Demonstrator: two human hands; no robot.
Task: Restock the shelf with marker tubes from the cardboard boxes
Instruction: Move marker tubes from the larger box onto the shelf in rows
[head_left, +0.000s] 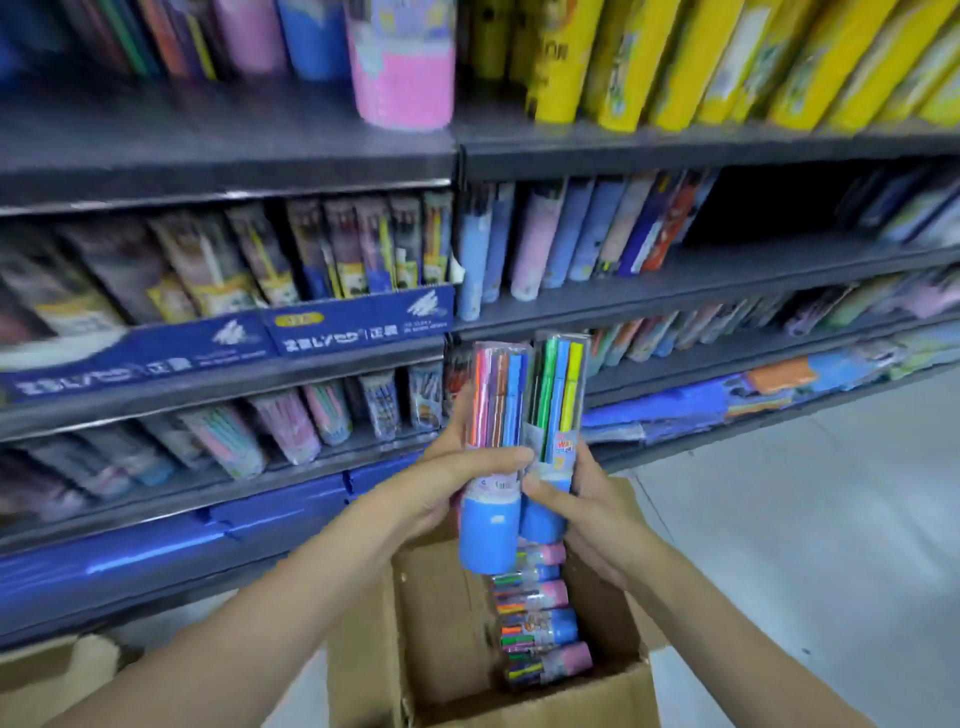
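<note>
Two clear marker tubes with blue bases stand upright side by side above an open cardboard box (441, 639). My left hand (447, 483) grips the left marker tube (491, 436). My right hand (587, 514) grips the right marker tube (556, 410). Both hold coloured markers. Inside the box, several more marker tubes (540, 618) with pink and blue bases lie stacked on their sides against its right wall. The dark grey shelf (727, 270) stretches ahead; a dark gap shows on its middle right level.
Pink and blue tubes (400, 67) and yellow packs (675, 62) stand on the top level. Blue display trays (358, 327) of pen packs fill the left. Another cardboard box (47, 680) is at the lower left. Grey floor (831, 493) lies to the right.
</note>
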